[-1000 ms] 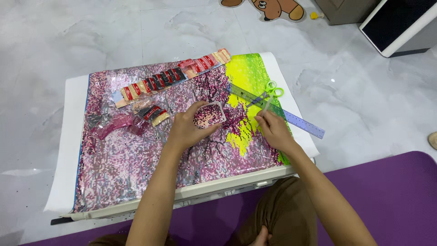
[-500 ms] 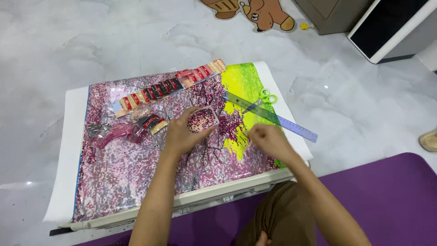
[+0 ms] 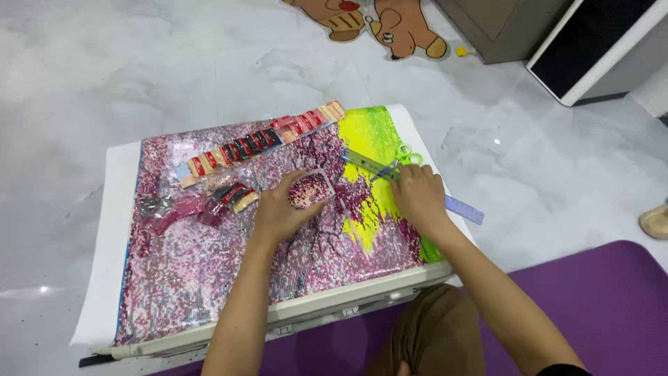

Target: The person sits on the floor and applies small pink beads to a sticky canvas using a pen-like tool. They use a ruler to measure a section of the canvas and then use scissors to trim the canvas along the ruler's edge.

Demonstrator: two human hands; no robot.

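Left hand (image 3: 278, 216) grip closed on the small bead tray (image 3: 309, 191) – light, stiff, spills easily, hold by rim; right hand (image 3: 417, 195) rests on ruler (image 3: 417, 186), grip unclear.

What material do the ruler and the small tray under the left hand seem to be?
The ruler looks like clear bluish plastic: the surface under it shows through. The small tray seems clear or pale plastic, glossy, with pink beads inside. The left hand partly covers it.
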